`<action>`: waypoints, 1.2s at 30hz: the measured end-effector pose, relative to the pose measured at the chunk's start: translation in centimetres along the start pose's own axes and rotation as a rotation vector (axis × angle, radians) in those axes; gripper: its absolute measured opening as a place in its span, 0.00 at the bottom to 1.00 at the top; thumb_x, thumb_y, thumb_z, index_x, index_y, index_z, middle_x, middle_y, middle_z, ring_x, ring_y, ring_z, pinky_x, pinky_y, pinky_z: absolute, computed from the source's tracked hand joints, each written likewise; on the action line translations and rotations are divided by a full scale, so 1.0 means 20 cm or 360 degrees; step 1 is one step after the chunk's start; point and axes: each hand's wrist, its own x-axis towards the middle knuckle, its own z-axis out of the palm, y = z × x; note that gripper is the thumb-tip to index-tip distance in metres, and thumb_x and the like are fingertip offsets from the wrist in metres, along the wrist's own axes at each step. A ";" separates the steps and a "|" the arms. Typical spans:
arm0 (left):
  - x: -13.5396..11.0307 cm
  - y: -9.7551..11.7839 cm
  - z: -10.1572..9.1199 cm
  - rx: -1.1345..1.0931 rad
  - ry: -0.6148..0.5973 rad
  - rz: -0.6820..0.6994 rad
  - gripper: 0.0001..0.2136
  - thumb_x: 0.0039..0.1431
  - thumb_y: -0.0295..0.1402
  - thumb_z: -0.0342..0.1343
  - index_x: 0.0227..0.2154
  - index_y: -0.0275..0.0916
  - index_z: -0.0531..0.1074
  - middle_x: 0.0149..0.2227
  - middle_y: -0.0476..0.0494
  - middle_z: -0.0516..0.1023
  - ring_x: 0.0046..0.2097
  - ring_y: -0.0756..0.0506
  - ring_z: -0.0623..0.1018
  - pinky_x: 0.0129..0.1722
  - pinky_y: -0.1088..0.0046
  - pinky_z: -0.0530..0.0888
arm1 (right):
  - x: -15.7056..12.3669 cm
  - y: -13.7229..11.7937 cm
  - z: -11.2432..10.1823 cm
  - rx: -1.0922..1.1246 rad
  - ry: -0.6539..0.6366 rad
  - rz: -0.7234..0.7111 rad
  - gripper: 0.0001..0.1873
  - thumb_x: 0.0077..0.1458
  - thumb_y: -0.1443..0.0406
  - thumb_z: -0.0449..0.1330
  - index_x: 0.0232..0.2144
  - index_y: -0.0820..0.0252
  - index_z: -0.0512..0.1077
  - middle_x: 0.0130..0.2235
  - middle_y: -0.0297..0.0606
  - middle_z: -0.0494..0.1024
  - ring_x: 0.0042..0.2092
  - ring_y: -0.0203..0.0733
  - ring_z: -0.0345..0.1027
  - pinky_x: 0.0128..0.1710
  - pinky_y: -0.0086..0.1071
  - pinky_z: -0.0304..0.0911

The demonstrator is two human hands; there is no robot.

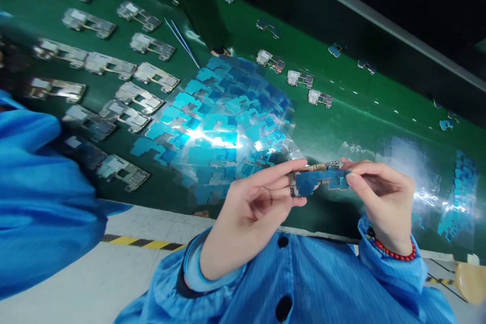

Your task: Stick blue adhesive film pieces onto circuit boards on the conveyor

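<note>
In front of my chest my left hand (258, 207) holds a phone circuit board (324, 166) by its left end, the fingers behind and under it. A blue adhesive film piece (308, 182), cut in a board-like outline, lies along the board's near face. Thumb and forefinger of my right hand (387, 192) pinch the right end of that film. Whether the film is fully stuck to the board I cannot tell. Behind my hands, a large spread of blue film cutouts (214, 126) on clear sheets covers the green work mat (353, 116).
Several bare circuit boards (152, 77) lie in rows at the left, with others (299, 79) farther back. White tweezers (183, 43) rest near the film sheets. A co-worker's blue sleeve (38, 187) is close on the left. More film sheets (461, 192) lie at the right.
</note>
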 end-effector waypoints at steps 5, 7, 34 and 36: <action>-0.03 0.04 0.05 0.0100 0.0164 -0.0025 0.18 0.54 0.23 0.57 0.48 0.41 0.78 0.37 0.50 0.82 0.38 0.51 0.82 0.40 0.81 0.80 | -0.01 -0.01 0.00 -0.0026 -0.0013 -0.0034 0.12 0.53 0.76 0.64 0.35 0.55 0.77 0.35 0.28 0.79 0.41 0.29 0.75 0.49 0.21 0.71; -0.04 0.04 0.05 0.0143 0.0189 -0.0018 0.19 0.54 0.23 0.57 0.48 0.42 0.78 0.33 0.52 0.81 0.36 0.51 0.82 0.40 0.80 0.80 | -0.01 -0.01 0.00 -0.0023 -0.0023 -0.0037 0.12 0.54 0.76 0.64 0.36 0.54 0.77 0.36 0.27 0.79 0.42 0.30 0.75 0.50 0.22 0.70; -0.04 0.06 0.05 0.0349 0.0154 -0.0002 0.20 0.54 0.24 0.56 0.50 0.40 0.77 0.22 0.56 0.71 0.32 0.54 0.79 0.39 0.80 0.80 | 0.01 -0.05 0.01 -0.0148 -0.0024 -0.0110 0.10 0.52 0.77 0.65 0.34 0.58 0.76 0.34 0.30 0.79 0.35 0.26 0.73 0.35 0.14 0.70; -0.04 0.07 0.05 0.0356 0.0148 -0.0016 0.20 0.54 0.24 0.56 0.50 0.38 0.76 0.24 0.55 0.74 0.34 0.53 0.80 0.40 0.81 0.80 | 0.01 -0.05 0.01 -0.0154 -0.0026 -0.0120 0.10 0.52 0.77 0.65 0.34 0.58 0.76 0.34 0.30 0.79 0.35 0.27 0.73 0.35 0.14 0.70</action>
